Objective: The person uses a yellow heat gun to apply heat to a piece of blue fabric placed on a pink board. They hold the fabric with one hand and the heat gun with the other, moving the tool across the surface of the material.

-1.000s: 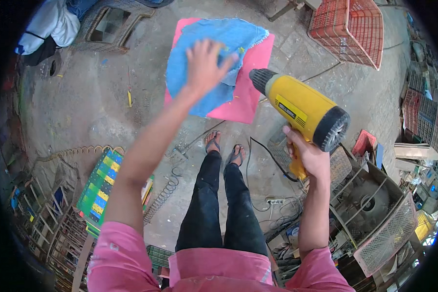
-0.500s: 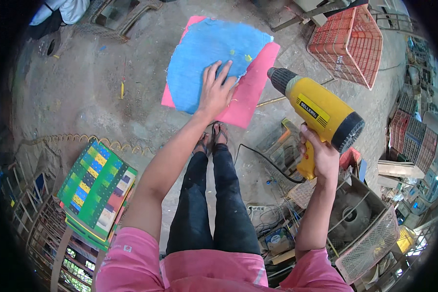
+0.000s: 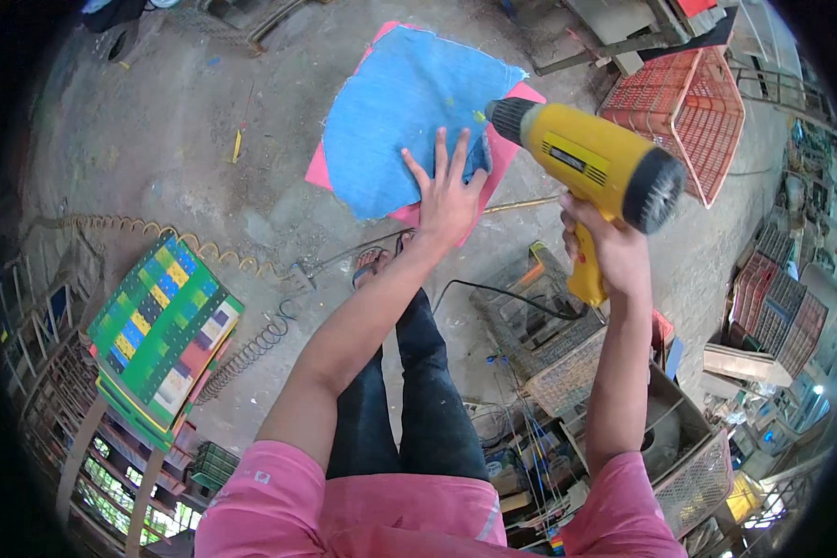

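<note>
Blue cloth (image 3: 395, 112) is lying over a flat pink panel (image 3: 502, 160) in front of the person; the panel is showing along the cloth's edges and partly covering the feet (image 3: 374, 262) from above. What is supporting it is not showing.

Left hand (image 3: 448, 200) is lying palm down at the cloth's near right part, fingers spreading, not closing around anything visible; probably it is steadying or flattening the fabric. Pressure: cannot tell.

Right hand (image 3: 614, 246) is gripping the handle of a yellow heat gun (image 3: 577, 153), its dark nozzle (image 3: 509, 121) pointing left, overlapping the cloth's right edge in view. The gap beneath it: cannot tell. This grip is likely balancing the bulky body while leaving the other 1 of the 2 hands free. Black cord (image 3: 504, 296) is looping off below.

Cloth is looking matte and fairly flat, its outline irregular, edges fraying pale. Yellow-green flecks are marking it near the nozzle; a darker fold is turning up beside the left fingers.
</note>
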A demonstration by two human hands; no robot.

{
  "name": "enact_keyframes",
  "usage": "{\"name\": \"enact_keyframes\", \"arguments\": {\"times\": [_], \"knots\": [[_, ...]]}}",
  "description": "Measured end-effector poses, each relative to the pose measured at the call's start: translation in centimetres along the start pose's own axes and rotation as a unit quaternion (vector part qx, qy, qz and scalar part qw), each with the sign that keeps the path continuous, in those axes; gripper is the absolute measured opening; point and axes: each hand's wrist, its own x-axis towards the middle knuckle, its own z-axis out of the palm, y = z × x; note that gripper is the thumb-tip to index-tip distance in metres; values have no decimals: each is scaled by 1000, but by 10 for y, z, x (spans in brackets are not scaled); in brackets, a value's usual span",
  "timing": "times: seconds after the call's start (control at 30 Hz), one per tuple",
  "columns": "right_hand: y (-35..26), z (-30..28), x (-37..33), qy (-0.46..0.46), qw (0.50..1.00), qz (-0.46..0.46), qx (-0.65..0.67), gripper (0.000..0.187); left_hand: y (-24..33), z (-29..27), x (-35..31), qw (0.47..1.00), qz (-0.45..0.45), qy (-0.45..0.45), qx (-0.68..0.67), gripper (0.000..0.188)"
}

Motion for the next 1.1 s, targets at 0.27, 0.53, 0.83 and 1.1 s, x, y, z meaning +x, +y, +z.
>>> {"name": "enact_keyframes", "arguments": {"times": [0.27, 0.53, 0.83, 1.1], "knots": [[-12, 21, 35, -51, 996, -35, -65, 17, -3, -8, -60, 995, 91, -29, -21, 5], [-7, 34, 46, -105, 984, 0, -145, 16, -19, -18, -81, 993, 31, -7, -109, 26], [-18, 38, 46, -57, 973, -9, -221, 14, -74, -60, -82, 910, -331, 248, 39, 43], [-19, 34, 43, -12, 975, 2, -221, 17, -132, -37, -97, 724, -481, 160, -467, 30]]}}
